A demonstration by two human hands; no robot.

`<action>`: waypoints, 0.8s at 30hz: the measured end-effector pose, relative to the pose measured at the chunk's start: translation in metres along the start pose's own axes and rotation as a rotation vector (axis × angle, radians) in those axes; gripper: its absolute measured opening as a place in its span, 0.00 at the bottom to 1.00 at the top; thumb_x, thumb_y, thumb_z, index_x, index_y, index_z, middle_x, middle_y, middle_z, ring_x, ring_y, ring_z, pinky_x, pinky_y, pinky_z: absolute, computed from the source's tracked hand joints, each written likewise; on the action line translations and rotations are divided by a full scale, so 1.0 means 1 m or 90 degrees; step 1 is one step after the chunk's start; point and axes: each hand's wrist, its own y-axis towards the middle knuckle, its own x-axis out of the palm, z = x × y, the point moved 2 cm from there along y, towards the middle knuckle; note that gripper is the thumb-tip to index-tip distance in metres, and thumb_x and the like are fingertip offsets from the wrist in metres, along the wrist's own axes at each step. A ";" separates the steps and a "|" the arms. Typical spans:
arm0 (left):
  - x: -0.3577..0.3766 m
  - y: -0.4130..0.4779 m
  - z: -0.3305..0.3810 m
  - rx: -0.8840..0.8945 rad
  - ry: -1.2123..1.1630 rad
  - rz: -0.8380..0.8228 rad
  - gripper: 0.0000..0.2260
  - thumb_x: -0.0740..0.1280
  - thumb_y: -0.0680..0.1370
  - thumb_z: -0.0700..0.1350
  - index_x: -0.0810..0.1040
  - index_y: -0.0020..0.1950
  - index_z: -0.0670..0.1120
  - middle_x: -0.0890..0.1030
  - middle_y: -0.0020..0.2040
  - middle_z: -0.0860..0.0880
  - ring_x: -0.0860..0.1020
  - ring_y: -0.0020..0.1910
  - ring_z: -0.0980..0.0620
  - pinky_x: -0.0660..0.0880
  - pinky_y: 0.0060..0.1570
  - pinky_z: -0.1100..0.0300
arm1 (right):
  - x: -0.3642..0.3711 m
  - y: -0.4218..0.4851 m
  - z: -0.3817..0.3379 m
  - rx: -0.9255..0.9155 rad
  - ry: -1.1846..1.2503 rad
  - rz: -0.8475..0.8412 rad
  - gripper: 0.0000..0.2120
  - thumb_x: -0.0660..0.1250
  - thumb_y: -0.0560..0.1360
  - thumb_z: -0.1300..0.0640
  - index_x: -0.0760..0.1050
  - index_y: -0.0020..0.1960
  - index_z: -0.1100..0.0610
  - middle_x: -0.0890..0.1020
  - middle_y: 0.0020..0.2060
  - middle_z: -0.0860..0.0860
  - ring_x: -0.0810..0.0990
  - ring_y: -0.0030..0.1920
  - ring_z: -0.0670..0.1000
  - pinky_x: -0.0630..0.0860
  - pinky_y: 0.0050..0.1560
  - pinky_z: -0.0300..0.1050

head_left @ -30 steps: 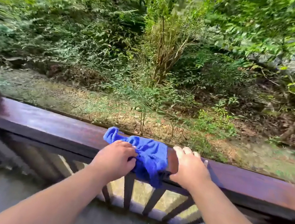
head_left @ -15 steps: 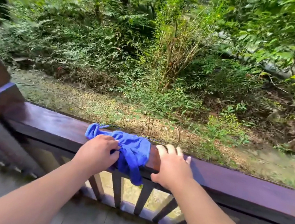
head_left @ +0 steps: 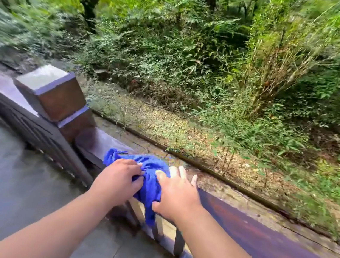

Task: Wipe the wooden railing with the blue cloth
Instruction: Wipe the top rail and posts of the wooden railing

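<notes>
Outdoors, blue cloth (head_left: 152, 171) drapes wet wooden railing (head_left: 270, 235).

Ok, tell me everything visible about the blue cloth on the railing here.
The bright blue fabric cloth looks soft and crumpled, bunched on top of the dark brown wooden railing near the square post. One tail hangs over the near edge in front of the balusters. The left hand grips it from the left; the right hand presses its right edge.

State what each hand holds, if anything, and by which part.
The left hand grips the crumpled blue cloth at its bunched middle. The right hand presses flat on its right edge, gripping nothing.
</notes>
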 end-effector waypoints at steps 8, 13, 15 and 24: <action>-0.017 0.009 -0.066 0.023 -0.038 -0.061 0.09 0.70 0.75 0.52 0.85 0.54 0.53 0.83 0.60 0.55 0.77 0.62 0.55 0.71 0.65 0.60 | -0.004 0.036 -0.037 0.023 0.008 -0.027 0.38 0.73 0.69 0.43 0.61 0.74 0.44 0.68 0.70 0.56 0.70 0.68 0.64 0.69 0.68 0.67; -0.030 0.014 -0.090 0.108 -0.010 -0.117 0.09 0.63 0.77 0.43 0.81 0.54 0.51 0.80 0.54 0.51 0.76 0.58 0.48 0.74 0.57 0.52 | -0.004 0.043 -0.068 0.075 -0.034 -0.011 0.44 0.73 0.68 0.41 0.55 0.79 0.43 0.65 0.75 0.55 0.68 0.71 0.63 0.68 0.70 0.64; -0.043 0.004 -0.112 0.099 -0.041 -0.099 0.10 0.62 0.76 0.41 0.80 0.52 0.52 0.79 0.54 0.51 0.76 0.56 0.48 0.74 0.55 0.52 | -0.004 0.041 -0.096 0.078 -0.044 0.027 0.42 0.70 0.69 0.38 0.56 0.79 0.44 0.65 0.75 0.54 0.66 0.72 0.61 0.67 0.71 0.63; -0.138 -0.074 -0.319 -0.119 -0.210 0.002 0.09 0.66 0.71 0.47 0.77 0.45 0.61 0.76 0.44 0.61 0.75 0.43 0.59 0.71 0.44 0.60 | 0.007 0.096 -0.314 0.036 0.079 0.056 0.32 0.65 0.75 0.38 0.62 0.76 0.46 0.72 0.69 0.51 0.72 0.67 0.58 0.73 0.65 0.55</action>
